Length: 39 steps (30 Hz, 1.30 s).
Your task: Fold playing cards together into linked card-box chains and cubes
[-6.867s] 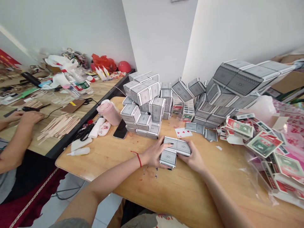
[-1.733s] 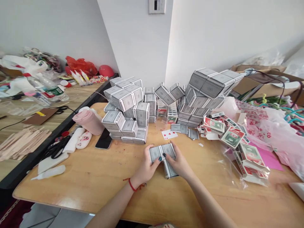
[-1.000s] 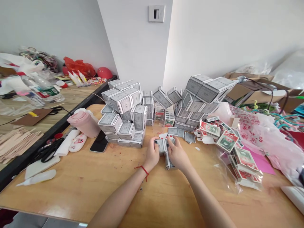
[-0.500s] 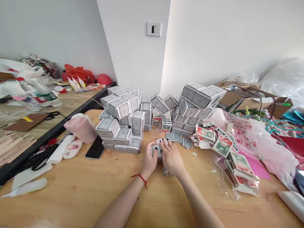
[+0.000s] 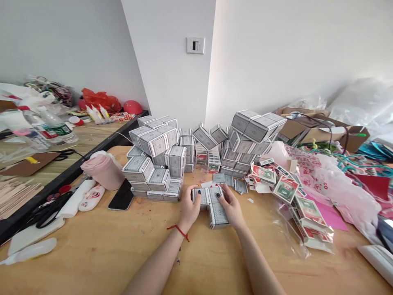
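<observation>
A card block point(image 5: 217, 209), made up of grey-patterned boxes, is held by 2 hands just below the centre of the frame, over the wooden table point(image 5: 123, 258). Its left end is gripped by the left hand point(image 5: 189, 208), with the thumb laid on top; a red string point(image 5: 178, 230) is worn on that wrist. Its right side is gripped by the right hand point(image 5: 232, 207), with the thumb pressed on the upper face. Both grips are closed around the block, and 1 part of it is pointed toward the bottom of the frame.

Behind the block, a white card point(image 5: 207, 184) with red marks is partly hidden, and loose grey cards point(image 5: 229, 180) are spread just to its right. Farther back, 2 piles of similar boxes are seen: the left pile point(image 5: 156, 141) and the right pile point(image 5: 248, 141), with a V-shaped piece point(image 5: 205, 137) placed between them.

At right of centre, opened card packs point(image 5: 286, 188) are heaped beside a pink plastic bag point(image 5: 346, 188). At left, a phone point(image 5: 121, 198) is laid near a pink cup point(image 5: 102, 171), and a squeeze bottle point(image 5: 35, 250) is laid at lower left. Wooden sticks point(image 5: 15, 196) are bunched at the left edge.
</observation>
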Each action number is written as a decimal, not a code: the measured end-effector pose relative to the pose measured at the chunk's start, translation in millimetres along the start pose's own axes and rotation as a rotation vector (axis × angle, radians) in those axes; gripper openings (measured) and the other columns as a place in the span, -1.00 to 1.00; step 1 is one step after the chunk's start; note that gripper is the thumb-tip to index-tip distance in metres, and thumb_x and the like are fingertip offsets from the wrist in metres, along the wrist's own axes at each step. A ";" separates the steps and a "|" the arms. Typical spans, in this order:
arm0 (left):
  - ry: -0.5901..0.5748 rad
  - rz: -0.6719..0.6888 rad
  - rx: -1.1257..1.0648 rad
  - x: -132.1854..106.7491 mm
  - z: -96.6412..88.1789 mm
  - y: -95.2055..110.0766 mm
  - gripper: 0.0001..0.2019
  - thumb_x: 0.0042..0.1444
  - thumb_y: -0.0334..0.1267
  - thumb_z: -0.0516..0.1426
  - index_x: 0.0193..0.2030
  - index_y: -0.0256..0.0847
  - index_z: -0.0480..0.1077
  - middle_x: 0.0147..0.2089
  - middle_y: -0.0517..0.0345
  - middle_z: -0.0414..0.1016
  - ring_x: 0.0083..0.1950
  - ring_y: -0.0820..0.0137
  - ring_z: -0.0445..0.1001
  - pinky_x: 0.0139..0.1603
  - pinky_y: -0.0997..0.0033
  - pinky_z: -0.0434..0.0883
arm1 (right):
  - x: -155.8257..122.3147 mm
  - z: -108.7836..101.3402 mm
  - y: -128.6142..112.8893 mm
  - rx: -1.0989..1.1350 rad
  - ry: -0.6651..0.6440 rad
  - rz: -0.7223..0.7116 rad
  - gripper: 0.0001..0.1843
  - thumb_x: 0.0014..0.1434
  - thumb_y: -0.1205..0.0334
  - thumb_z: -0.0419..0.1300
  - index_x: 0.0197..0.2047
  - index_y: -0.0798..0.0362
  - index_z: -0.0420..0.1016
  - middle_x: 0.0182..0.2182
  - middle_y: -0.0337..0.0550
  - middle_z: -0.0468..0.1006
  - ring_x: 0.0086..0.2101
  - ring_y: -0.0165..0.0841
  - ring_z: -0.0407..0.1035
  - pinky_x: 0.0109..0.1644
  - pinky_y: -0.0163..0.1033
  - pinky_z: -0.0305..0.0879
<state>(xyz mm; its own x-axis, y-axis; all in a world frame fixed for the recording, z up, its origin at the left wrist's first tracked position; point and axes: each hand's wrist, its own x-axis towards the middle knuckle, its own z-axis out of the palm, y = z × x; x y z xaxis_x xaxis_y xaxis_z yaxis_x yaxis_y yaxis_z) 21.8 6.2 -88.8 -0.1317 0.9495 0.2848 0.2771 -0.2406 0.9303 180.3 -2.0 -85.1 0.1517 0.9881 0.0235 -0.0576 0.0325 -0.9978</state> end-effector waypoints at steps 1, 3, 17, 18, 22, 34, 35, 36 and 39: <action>-0.044 0.008 -0.016 0.3 -2.9 0.2 -0.73 0.06 -0.36 0.04 -0.06 -0.19 0.24 -0.06 0.05 0.37 0.01 0.29 0.35 0.06 0.23 0.26 | -0.6 -1.5 1.5 0.084 -0.007 0.048 -0.35 -0.01 0.09 0.22 0.17 0.01 0.26 0.16 -0.07 0.29 0.13 -0.15 0.19 0.19 -0.02 0.11; -0.149 0.044 -0.076 1.3 -9.2 1.0 -0.64 0.03 -0.34 0.09 0.01 -0.19 0.19 0.00 0.03 0.33 0.06 0.27 0.31 0.10 0.21 0.24 | -1.7 -3.3 3.1 0.179 -0.034 0.101 -0.35 -0.06 0.07 0.27 0.13 -0.01 0.31 0.14 -0.11 0.31 0.13 -0.14 0.18 0.18 -0.04 0.11; -0.328 0.062 -0.142 8.1 -25.4 -0.6 -0.73 -0.01 -0.15 0.17 -0.16 -0.20 0.37 -0.09 0.04 0.38 -0.01 0.29 0.33 0.04 0.30 0.24 | 0.6 -9.0 1.4 0.580 -0.219 0.109 -0.49 0.04 -0.11 0.08 -0.02 -0.02 0.46 0.06 -0.15 0.42 0.12 -0.10 0.19 0.19 0.02 0.05; -0.288 0.005 -0.178 7.9 -24.3 -1.6 -0.76 0.02 -0.11 0.14 -0.22 -0.21 0.37 -0.16 0.07 0.40 -0.09 0.32 0.36 -0.04 0.35 0.27 | -0.6 -7.9 2.6 0.568 -0.254 0.101 -0.46 0.04 -0.17 0.05 -0.02 -0.03 0.46 0.05 -0.15 0.43 0.12 -0.10 0.19 0.18 0.01 0.07; -0.272 -0.149 -0.229 8.3 -22.8 -4.5 -0.69 0.06 0.01 0.05 -0.42 -0.24 0.31 -0.50 0.25 0.27 -0.45 0.47 0.25 -0.41 0.50 0.21 | -3.0 -3.4 17.4 0.406 -0.227 0.052 -0.39 -0.03 -0.31 0.06 -0.10 -0.05 0.48 -0.10 -0.14 0.54 0.06 -0.12 0.27 0.12 -0.03 0.16; -0.617 -0.003 -0.447 -4.5 -27.8 8.4 -0.12 -0.20 0.24 0.16 0.22 -0.14 0.00 0.11 -0.07 0.24 0.08 0.18 0.29 0.08 0.21 0.25 | 1.7 -18.7 28.8 0.054 0.223 -0.019 -0.42 0.01 -0.33 -0.02 -0.37 0.00 0.52 -0.48 -0.16 0.57 -0.29 -0.14 0.42 -0.22 -0.14 0.30; -0.629 -0.004 -0.439 -5.6 -26.6 9.8 -0.09 -0.23 0.20 0.21 0.22 -0.13 -0.02 0.11 -0.07 0.24 0.08 0.18 0.30 0.07 0.22 0.26 | 3.0 -20.3 27.5 0.040 0.236 -0.007 -0.41 0.01 -0.33 -0.03 -0.33 0.01 0.52 -0.49 -0.15 0.58 -0.31 -0.15 0.42 -0.23 -0.14 0.30; -0.636 -0.010 -0.421 -6.5 -25.2 11.1 -0.12 -0.23 0.14 0.25 0.20 -0.13 0.01 0.09 -0.06 0.26 0.06 0.19 0.32 0.06 0.23 0.27 | 4.2 -21.5 26.6 0.024 0.251 0.011 -0.39 0.02 -0.33 -0.04 -0.30 0.02 0.52 -0.49 -0.14 0.58 -0.33 -0.15 0.43 -0.24 -0.14 0.30; -0.586 -0.039 -0.338 -7.9 -20.1 13.4 -0.41 -0.08 -0.03 0.23 0.06 -0.16 0.16 -0.04 0.02 0.36 -0.05 0.27 0.37 -0.02 0.28 0.30 | 5.9 -21.7 26.4 0.033 0.205 0.036 -0.32 0.04 -0.35 -0.09 -0.19 0.06 0.50 -0.42 -0.12 0.60 -0.27 -0.14 0.44 -0.18 -0.13 0.31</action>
<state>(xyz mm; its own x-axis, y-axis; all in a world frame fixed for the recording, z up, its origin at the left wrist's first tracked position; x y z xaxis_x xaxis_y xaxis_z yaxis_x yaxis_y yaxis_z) 7.4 -8.5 -73.9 0.4286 0.8881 0.1660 -0.0425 -0.1637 0.9856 201.1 1.4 -112.6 0.3468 0.9375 -0.0284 -0.0980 0.0061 -0.9952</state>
